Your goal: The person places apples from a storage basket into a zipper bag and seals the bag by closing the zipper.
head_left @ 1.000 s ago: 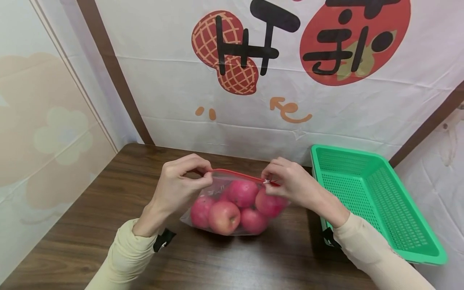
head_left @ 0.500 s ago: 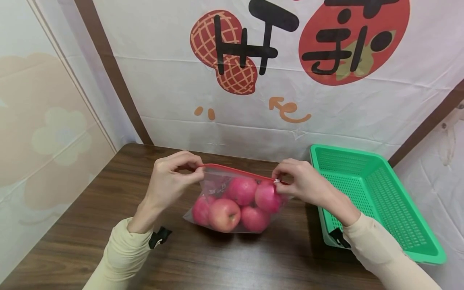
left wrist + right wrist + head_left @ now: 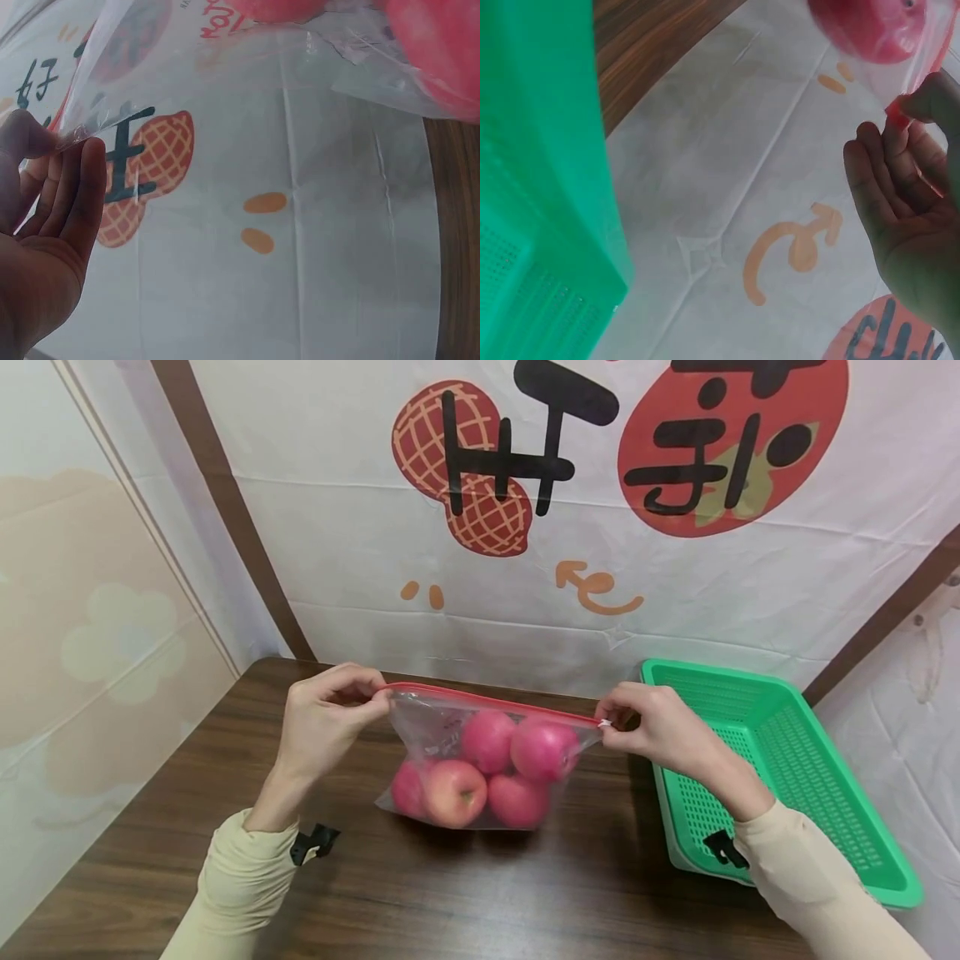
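A clear zipper bag with a red top edge holds several red apples. My left hand pinches the top left corner of the bag between thumb and fingers; the left wrist view shows that hand with the clear plastic at its fingertips. At the other end, my right hand pinches the top right corner, where a small white slider shows. In the right wrist view, the red corner of the bag sits between thumb and finger of that hand. The red edge is stretched nearly straight between both hands.
To the right, a green plastic basket with perforated walls stands close to my right forearm. The dark wooden table lies under the bag. A white printed cloth hangs behind the table.
Both hands have moved apart, left hand to the left and right hand to the right, stretching the red edge of the bag. The apples have shifted a little inside it.
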Demonstrator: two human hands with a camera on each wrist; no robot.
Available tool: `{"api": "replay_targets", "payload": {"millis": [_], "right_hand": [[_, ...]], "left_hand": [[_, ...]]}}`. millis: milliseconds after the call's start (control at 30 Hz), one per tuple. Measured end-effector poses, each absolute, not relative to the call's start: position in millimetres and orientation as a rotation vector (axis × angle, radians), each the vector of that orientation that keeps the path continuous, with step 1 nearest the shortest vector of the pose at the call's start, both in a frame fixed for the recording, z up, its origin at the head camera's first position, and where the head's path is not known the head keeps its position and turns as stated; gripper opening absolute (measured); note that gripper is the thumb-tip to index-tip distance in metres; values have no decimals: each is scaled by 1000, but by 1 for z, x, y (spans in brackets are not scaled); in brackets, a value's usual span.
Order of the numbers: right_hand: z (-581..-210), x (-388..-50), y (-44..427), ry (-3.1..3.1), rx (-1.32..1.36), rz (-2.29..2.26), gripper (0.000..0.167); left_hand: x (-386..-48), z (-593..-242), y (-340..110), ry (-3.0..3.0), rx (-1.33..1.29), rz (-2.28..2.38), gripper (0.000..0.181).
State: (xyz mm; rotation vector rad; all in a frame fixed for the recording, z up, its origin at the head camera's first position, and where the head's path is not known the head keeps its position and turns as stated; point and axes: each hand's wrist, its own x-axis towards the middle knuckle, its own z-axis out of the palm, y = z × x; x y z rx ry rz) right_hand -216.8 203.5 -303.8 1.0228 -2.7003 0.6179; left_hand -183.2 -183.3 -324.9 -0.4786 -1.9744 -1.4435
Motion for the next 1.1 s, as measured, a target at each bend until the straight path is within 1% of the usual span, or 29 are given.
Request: {"api": "replay_targets", "payload": {"millis": [133,400,500,633,767,900,1100], "right_hand": [[-305,-221,203,-2682,1023,599,10],[-309,-228,196,-2627,956,591,11],[-311,-227,193,-2614,932,569,12],[-315,-218,193,-2607,943,556,14],[-319,-204,194,-2591,983,565,15],[-325,-190,193,-2554,1077,585,17],[-342,-167,187,-2523,1218,598,20]], "left_hand": [[-186,-323,-185,-1994,-441,-1430,16],[-199,-325,-188,-2025,-401,-1330,14],[-203,-328,-190,-2047,-388,-1300,12],[-197,-331,-194,-2083,-390,-1312,12],[-184,-334,-200,-2131,-486,-1309,16],[-171,-339,-212,-2197,-630,-1301,25],[-158,-361,-233,-2234,-907,-1369,38]]}}
